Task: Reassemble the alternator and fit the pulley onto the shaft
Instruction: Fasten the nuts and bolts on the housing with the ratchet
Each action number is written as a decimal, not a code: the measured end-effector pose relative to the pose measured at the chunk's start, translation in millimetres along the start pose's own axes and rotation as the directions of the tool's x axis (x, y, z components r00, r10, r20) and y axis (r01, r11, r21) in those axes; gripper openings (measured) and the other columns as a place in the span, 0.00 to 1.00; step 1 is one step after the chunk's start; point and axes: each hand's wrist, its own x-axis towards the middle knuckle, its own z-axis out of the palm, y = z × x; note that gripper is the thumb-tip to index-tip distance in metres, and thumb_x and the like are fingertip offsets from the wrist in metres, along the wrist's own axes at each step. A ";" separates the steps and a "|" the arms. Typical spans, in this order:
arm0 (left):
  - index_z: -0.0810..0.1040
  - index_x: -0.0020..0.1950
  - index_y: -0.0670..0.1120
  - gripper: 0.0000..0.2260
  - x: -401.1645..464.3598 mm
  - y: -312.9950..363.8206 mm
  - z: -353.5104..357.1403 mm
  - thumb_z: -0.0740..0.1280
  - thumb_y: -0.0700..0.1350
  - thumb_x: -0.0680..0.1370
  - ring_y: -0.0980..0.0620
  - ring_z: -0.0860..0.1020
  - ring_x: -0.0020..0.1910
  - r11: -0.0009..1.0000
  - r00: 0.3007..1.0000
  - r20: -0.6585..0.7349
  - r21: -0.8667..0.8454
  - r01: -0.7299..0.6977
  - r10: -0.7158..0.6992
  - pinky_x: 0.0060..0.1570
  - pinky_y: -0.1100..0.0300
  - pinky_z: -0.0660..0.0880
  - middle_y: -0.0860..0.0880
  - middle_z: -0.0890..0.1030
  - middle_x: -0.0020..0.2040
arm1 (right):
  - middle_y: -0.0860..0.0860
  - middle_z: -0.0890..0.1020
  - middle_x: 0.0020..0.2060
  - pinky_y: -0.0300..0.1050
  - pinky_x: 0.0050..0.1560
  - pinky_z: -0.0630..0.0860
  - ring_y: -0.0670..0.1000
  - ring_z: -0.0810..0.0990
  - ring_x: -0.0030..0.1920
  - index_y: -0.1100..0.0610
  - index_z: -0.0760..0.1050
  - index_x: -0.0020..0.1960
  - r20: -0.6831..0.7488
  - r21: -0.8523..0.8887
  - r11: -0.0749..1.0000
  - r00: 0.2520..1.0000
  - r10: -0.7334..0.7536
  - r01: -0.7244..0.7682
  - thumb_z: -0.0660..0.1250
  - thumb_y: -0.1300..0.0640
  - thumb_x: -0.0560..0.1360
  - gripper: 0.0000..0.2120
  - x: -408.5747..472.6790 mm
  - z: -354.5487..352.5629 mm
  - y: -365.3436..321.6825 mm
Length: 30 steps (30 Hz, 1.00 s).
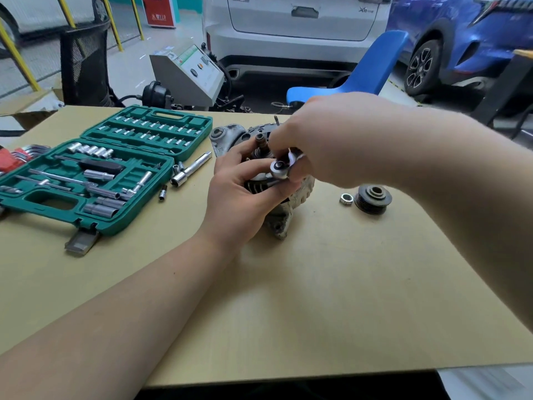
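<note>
The grey alternator (pixel 284 215) stands on the table (pixel 317 284) with its threaded shaft (pixel 261 142) pointing up and bare. My left hand (pixel 239 197) grips the alternator body from the left. My right hand (pixel 326 140) holds a small chrome ratchet (pixel 279 169), its head set on the top of the housing beside the shaft. The black grooved pulley (pixel 372 199) lies on the table to the right, with a silver nut (pixel 346 199) just left of it.
An open green socket set case (pixel 95 171) lies at the left, with loose sockets and an extension bar (pixel 190 168) beside it. Hex keys in a red holder (pixel 17 157) sit at the far left. A blue chair (pixel 360 73), a grey machine and parked cars stand beyond the table.
</note>
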 end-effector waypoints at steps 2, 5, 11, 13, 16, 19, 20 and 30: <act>0.90 0.59 0.56 0.14 -0.9 -0.1 -1.5 0.83 0.50 0.74 0.55 0.69 0.79 1.000 1.000 0.006 0.010 0.000 0.000 0.77 0.45 0.70 0.55 0.77 0.74 | 0.49 0.72 0.37 0.45 0.32 0.67 0.57 0.78 0.41 0.49 0.72 0.44 -0.037 -0.026 0.999 0.999 0.029 -0.030 0.68 0.46 0.78 0.09 -0.8 1.6 -2.4; 0.90 0.57 0.55 0.13 -1.3 -0.2 0.1 0.82 0.53 0.74 0.54 0.69 0.79 1.000 1.000 -0.013 0.015 0.006 -0.006 0.77 0.44 0.69 0.54 0.77 0.75 | 0.49 0.70 0.34 0.42 0.28 0.60 0.51 0.72 0.31 0.51 0.65 0.36 -0.090 -0.027 0.995 0.991 0.095 -0.098 0.66 0.46 0.79 0.17 -4.2 9.5 -12.4; 0.90 0.55 0.58 0.13 1.6 -1.0 2.2 0.83 0.52 0.72 0.50 0.71 0.77 1.000 1.000 -0.018 -0.023 0.004 -0.004 0.75 0.43 0.71 0.55 0.78 0.73 | 0.48 0.69 0.35 0.43 0.28 0.59 0.51 0.72 0.34 0.48 0.60 0.36 -0.071 0.008 0.997 0.995 0.075 -0.075 0.68 0.47 0.79 0.20 -5.2 11.2 -12.4; 0.91 0.56 0.55 0.14 2.2 -3.4 2.3 0.83 0.51 0.72 0.47 0.72 0.76 0.999 1.000 -0.012 -0.037 -0.009 0.008 0.74 0.42 0.72 0.54 0.79 0.72 | 0.47 0.70 0.36 0.44 0.29 0.62 0.51 0.73 0.36 0.45 0.63 0.37 -0.061 0.009 0.999 0.998 0.034 -0.034 0.69 0.50 0.78 0.17 -2.3 7.1 -6.8; 0.91 0.57 0.55 0.13 2.5 -3.2 2.1 0.84 0.49 0.73 0.45 0.72 0.76 0.999 1.000 -0.002 -0.038 -0.010 0.010 0.73 0.41 0.73 0.54 0.80 0.72 | 0.47 0.74 0.38 0.48 0.34 0.71 0.53 0.76 0.40 0.44 0.71 0.46 -0.021 0.026 0.999 0.999 -0.040 0.041 0.69 0.51 0.78 0.06 -0.4 0.9 0.8; 0.90 0.56 0.57 0.13 1.1 -1.8 0.5 0.84 0.50 0.73 0.51 0.71 0.78 1.000 1.000 -0.016 -0.012 -0.005 0.004 0.76 0.46 0.71 0.55 0.79 0.73 | 0.48 0.71 0.36 0.44 0.30 0.64 0.54 0.75 0.36 0.48 0.68 0.41 -0.070 -0.023 0.999 0.997 0.021 -0.022 0.67 0.45 0.77 0.11 -2.2 3.8 -2.1; 0.90 0.55 0.58 0.12 0.7 -1.7 0.0 0.84 0.51 0.73 0.54 0.70 0.78 1.000 1.000 -0.023 -0.002 -0.001 0.001 0.76 0.50 0.70 0.56 0.78 0.73 | 0.48 0.70 0.35 0.43 0.29 0.62 0.52 0.73 0.33 0.50 0.67 0.39 -0.089 -0.038 0.998 0.994 0.056 -0.060 0.66 0.44 0.77 0.14 -3.5 5.6 -6.0; 0.91 0.56 0.55 0.13 1.9 -1.5 1.8 0.85 0.48 0.72 0.50 0.72 0.77 1.000 0.999 -0.032 -0.015 0.003 -0.003 0.74 0.44 0.72 0.55 0.80 0.73 | 0.47 0.68 0.34 0.42 0.28 0.58 0.48 0.67 0.30 0.50 0.64 0.36 -0.082 -0.111 0.991 0.995 0.060 -0.069 0.69 0.51 0.77 0.17 -0.2 1.7 -15.3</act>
